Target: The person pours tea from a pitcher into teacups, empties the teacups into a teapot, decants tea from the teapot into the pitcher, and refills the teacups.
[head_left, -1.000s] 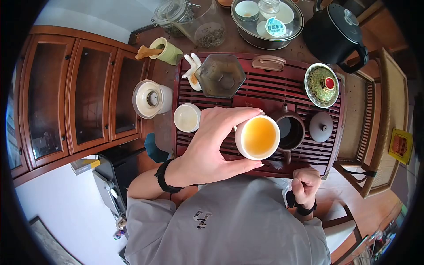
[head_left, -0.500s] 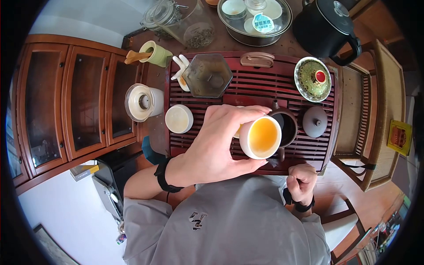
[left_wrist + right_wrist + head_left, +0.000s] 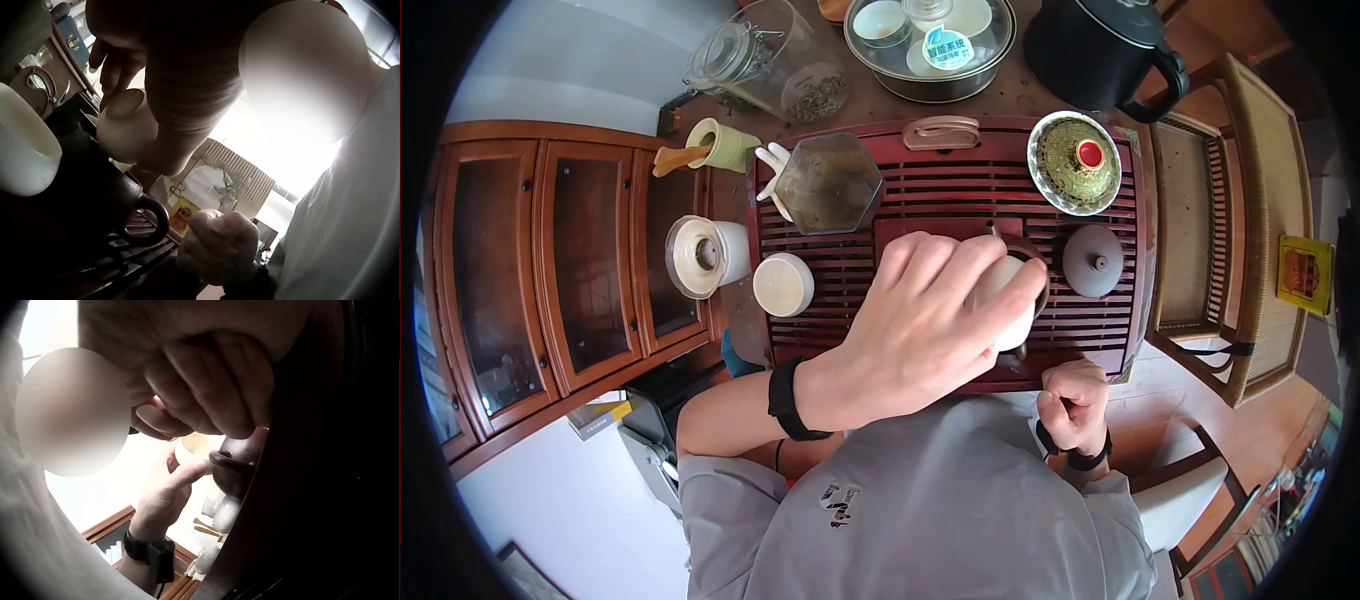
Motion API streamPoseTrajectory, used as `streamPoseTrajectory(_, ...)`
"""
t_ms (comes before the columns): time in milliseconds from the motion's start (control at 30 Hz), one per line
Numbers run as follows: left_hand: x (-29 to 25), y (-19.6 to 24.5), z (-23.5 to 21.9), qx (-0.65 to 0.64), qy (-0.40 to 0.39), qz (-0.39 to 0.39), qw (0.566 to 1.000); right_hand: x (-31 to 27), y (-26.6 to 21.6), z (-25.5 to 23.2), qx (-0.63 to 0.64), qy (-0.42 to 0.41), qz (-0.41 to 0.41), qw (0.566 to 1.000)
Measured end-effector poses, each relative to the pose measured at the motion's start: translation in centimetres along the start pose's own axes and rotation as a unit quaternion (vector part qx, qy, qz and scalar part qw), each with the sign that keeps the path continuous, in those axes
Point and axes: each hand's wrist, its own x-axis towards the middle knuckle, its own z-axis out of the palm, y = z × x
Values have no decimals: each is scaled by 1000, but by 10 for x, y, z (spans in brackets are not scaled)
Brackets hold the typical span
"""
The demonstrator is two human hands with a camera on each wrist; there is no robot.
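Observation:
My left hand [image 3: 925,315] grips a white teacup [image 3: 1012,325] over the dark brown teapot [image 3: 122,197]. The cup is tipped away from me, so the tea inside is mostly hidden in the head view. In the right wrist view, pale yellow shows inside the cup [image 3: 990,285]'s mouth. My fingers and hand cover much of the open teapot. Its round lid [image 3: 1093,262] lies on the slatted tea tray [image 3: 880,375] to the right. My right hand [image 3: 1075,400], curled into a fist with nothing held, is at the tray's near edge.
On the tray are a white cup [image 3: 783,285], a hexagonal pitcher [image 3: 832,185] and a green lidded bowl [image 3: 1075,165]. A strainer [image 3: 700,256] stands left of it. Behind are glass jars [image 3: 785,75], a steel basin [image 3: 930,85] and a black kettle [image 3: 1095,60].
My left hand has rolled over, tipping the cup from nearly upright, with amber tea showing, to mouth-away over the teapot. The head view has shifted; my right fist stays put.

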Motion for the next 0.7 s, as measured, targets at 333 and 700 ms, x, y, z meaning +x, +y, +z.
streamPoseTrajectory(333, 11, 17, 2, 208, -14, 80, 975, -1, 0, 1, -6, 5, 7, 1000)
streamPoseTrajectory(700, -2, 13, -7, 78, 46, 21, 996, -3, 1, 1, -29, 21, -1, 999)
